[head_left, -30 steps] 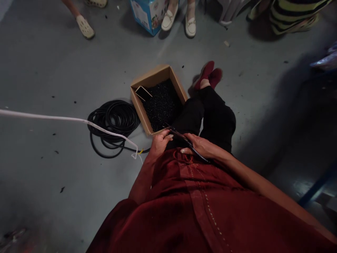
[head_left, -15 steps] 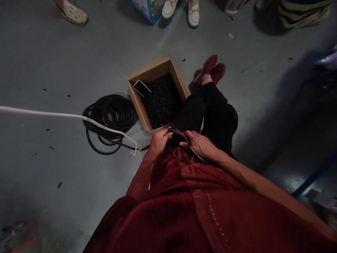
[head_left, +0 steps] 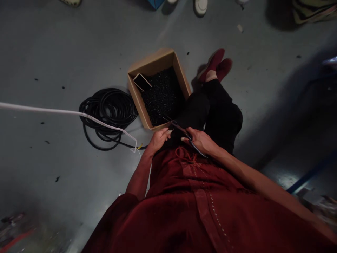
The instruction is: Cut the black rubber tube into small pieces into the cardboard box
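Note:
I sit on the floor in a dark red top and black trousers. My right hand (head_left: 200,141) is closed around the handles of a pair of scissors (head_left: 179,128), whose blades point toward the cardboard box (head_left: 137,95). My left hand (head_left: 159,137) is curled close to the blades with its fingertips pinched; what it holds is too small and dark to make out. The box stands just ahead of my knees, filled with small black pieces (head_left: 164,96), and a phone (head_left: 142,81) leans in its far left corner.
A coil of black tubing (head_left: 109,114) lies on the grey floor left of the box. A white cord (head_left: 65,114) runs in from the left edge toward my left arm. Other people's shoes (head_left: 201,6) show at the top edge. Small black scraps dot the floor.
The view has tilted down, so the box and my feet sit higher in the picture and the other people's feet have nearly left it. My hands keep the same grip.

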`<state>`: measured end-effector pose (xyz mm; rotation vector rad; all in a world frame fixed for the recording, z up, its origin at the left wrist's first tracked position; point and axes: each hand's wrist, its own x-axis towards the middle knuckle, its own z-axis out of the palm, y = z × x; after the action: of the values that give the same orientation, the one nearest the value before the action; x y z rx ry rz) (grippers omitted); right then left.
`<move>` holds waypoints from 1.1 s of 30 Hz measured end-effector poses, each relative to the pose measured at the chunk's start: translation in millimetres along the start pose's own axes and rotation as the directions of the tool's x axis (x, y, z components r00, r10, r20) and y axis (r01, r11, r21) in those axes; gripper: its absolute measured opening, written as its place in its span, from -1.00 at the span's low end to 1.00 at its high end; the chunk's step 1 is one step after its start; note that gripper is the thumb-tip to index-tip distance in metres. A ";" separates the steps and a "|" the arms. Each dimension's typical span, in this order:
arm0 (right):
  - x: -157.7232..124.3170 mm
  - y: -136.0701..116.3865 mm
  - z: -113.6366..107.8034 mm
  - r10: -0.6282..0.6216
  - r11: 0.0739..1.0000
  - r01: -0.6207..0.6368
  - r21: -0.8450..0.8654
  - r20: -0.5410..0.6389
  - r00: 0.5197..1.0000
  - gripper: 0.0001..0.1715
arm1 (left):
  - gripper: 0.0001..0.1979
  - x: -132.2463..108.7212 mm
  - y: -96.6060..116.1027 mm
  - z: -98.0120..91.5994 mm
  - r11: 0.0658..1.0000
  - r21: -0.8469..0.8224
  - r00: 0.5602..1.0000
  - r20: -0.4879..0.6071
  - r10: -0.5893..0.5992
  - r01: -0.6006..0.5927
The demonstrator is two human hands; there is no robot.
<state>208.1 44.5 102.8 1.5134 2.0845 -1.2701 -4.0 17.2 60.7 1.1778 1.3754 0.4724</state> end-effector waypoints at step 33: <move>16.5 3.7 9.1 0.125 0.979 -0.127 -0.160 -0.021 0.992 -0.43 | -0.59 21.5 -40.3 4.1 0.991 -0.128 0.992 -0.113 -0.053 0.039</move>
<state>202.0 48.1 85.0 1.5551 2.0088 -1.0245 -10.1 17.6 15.2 1.0275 1.4481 0.5937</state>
